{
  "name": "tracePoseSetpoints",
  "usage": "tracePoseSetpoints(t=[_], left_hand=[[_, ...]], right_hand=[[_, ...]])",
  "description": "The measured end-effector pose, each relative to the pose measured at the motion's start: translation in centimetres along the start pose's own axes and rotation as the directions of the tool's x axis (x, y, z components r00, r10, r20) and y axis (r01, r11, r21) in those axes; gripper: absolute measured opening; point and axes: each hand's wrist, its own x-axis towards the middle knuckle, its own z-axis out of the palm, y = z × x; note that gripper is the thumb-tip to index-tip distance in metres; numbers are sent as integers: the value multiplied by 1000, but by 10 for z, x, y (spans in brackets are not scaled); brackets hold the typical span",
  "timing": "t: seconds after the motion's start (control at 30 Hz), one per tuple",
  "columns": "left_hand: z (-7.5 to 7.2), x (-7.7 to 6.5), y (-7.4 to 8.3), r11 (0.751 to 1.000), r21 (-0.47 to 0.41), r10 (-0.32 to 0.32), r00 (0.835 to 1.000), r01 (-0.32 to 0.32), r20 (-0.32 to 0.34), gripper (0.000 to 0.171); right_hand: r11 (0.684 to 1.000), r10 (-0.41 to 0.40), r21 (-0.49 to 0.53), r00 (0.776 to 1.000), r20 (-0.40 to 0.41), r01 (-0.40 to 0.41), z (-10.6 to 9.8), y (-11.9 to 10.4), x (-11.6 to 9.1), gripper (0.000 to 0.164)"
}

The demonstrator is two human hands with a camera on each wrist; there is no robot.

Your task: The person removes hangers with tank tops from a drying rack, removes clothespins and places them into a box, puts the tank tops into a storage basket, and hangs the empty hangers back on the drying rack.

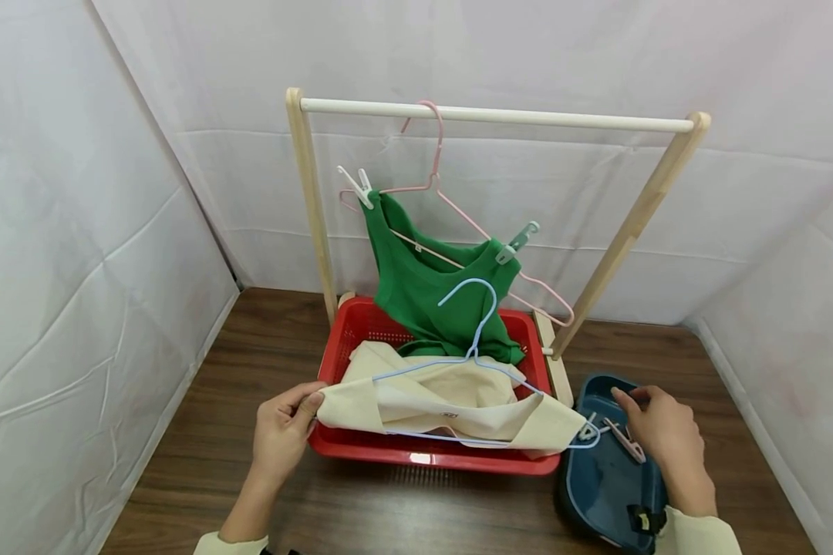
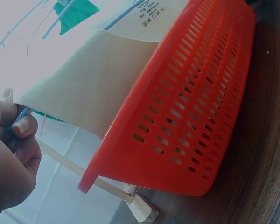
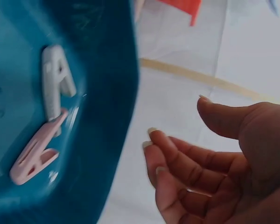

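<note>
My left hand (image 1: pixel 283 432) pinches the left end of a light blue hanger (image 1: pixel 484 317) together with the strap of a cream sleeveless top (image 1: pixel 350 407). The top hangs over the hanger's arms, above a red basket (image 1: pixel 430 459); the hanger's right tip sticks out past the other strap. My right hand (image 1: pixel 669 443) is over the dark blue basin (image 1: pixel 600 493), thumb and fingers apart with nothing between them. A pink clothespin (image 3: pixel 32 161) and a white clothespin (image 3: pixel 51 81) lie in the basin, touching each other in the right wrist view.
Behind the basket stands a wooden rack with a white rail (image 1: pixel 562 118). A pink hanger (image 1: pixel 439 146) hangs from it with a green tank top (image 1: pixel 416 262), held by a white clothespin (image 1: pixel 357 187) and a green clothespin (image 1: pixel 517 243). White curtains (image 1: pixel 76 270) enclose the brown table (image 1: pixel 201 478).
</note>
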Motion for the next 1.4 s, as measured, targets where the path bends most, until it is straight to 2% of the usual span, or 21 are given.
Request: tracePoseSetpoints(t=[0.1,0.2,0.4,0.47,0.6,0.7,0.97,1.27,1.4], left_hand=[[0,-1,1,1000,6,-3,1000,3,-7,10],[0,-1,0,1000,4,2,1000,-2,-11,10],[0,0,-2,1000,-8,12,1000,-12,-14,9],[0,1,-3,1000,-9,17,1000,-17,-17,9],[0,1,-4,1000,-9,15,1000,-15,-26,9],[-1,0,-5,1000,-12,11,1000,-11,-29,9],[0,0,-5,1000,-17,15,999,-15,-33,8],[1,-1,-3,1000,-27,-1,999,-1,-49,9],[1,-1,-2,1000,-28,-12,998,10,-58,9]], right_hand=[[996,-85,20,991,-102,88,0,-10,-7,69],[982,-179,18,966,-188,186,-2,-21,-15,57],[949,-300,14,912,-280,316,-3,-38,-25,44],[926,-350,24,881,-320,376,-2,-43,-28,39],[870,-441,30,803,-401,493,4,-56,-35,27],[841,-479,30,768,-425,540,9,-64,-39,22],[802,-518,60,741,-427,595,19,-74,-46,16],[749,-589,26,683,-432,662,26,-76,-46,14],[739,-603,19,673,-428,674,29,-76,-47,16]])
